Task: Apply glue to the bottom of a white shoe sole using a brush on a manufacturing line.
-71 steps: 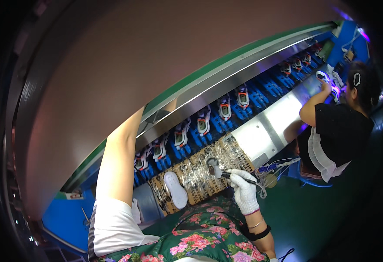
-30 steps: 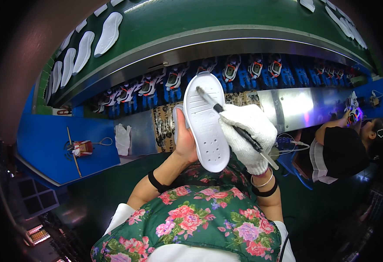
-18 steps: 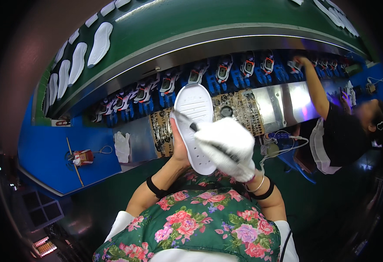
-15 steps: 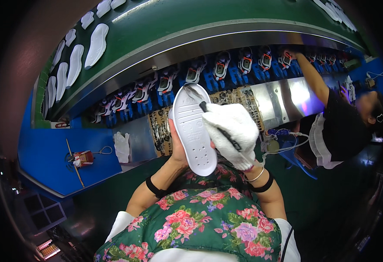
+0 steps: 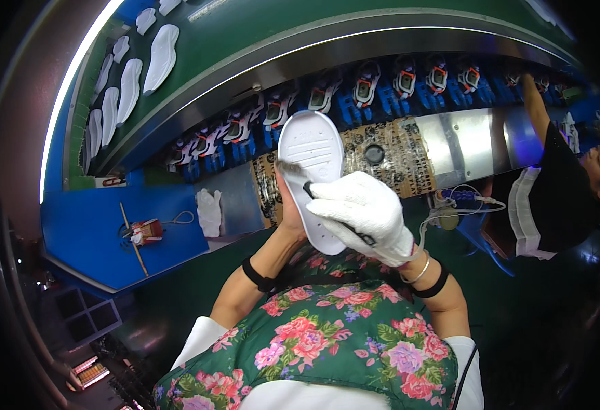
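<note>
A white shoe sole (image 5: 322, 147) is held up in front of me, its grooved and perforated face toward me. My bare left hand (image 5: 290, 212) is closed round its left edge, with most of the fingers hidden behind it. My right hand (image 5: 365, 215), in a white knitted glove, is closed on a small brush (image 5: 291, 169) with greyish bristles and a dark ferrule. The bristles lie over the left edge of the sole, around mid-length. Much of the sole's lower right part is covered by the glove.
Shoe uppers in blue holders (image 5: 365, 85) line the far side, under a green conveyor (image 5: 259, 34) carrying white soles. A taped cardboard ledge (image 5: 399, 147) bears a round black piece (image 5: 374, 154). On the left blue table (image 5: 81, 239) stands a red container (image 5: 147, 232) with a stick across it. A co-worker (image 5: 546, 191) reaches in at right.
The brush has moved from the sole's upper end down to its left edge, and the right hand now covers more of the sole. The surroundings have shifted right in view.
</note>
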Demonstrator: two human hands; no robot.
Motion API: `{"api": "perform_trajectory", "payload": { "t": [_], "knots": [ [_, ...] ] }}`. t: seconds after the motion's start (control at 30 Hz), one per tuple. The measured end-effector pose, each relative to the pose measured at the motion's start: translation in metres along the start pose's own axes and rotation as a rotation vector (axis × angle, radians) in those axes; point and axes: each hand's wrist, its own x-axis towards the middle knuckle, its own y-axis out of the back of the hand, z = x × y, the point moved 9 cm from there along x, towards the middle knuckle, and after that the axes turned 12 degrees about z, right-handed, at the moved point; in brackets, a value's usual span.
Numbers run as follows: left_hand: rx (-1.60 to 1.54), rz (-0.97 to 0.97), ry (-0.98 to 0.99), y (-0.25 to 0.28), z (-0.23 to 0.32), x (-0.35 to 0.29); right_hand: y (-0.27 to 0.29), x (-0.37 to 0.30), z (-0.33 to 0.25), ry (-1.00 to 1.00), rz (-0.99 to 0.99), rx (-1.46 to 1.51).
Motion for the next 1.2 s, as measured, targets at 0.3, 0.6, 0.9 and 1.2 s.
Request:
{"api": "perform_trajectory", "payload": {
  "t": [0.3, 0.6, 0.9, 1.2],
  "knots": [
    [-0.386, -0.466, 0.173, -0.033, 0.003, 0.002, -0.004, -0.012, -0.004, 0.037, -0.075, 0.034],
    [-0.356, -0.469, 0.302, -0.04, 0.007, 0.003, -0.003, -0.02, 0.0, -0.01, -0.108, 0.093],
    [-0.389, -0.316, 0.124, -0.033, 0.024, 0.022, -0.006, -0.031, -0.009, 0.025, -0.135, 0.067],
    [-0.375, -0.397, 0.254, -0.027, 0.021, 0.034, -0.008, -0.039, -0.009, -0.061, -0.224, 0.143]
  ]
}}
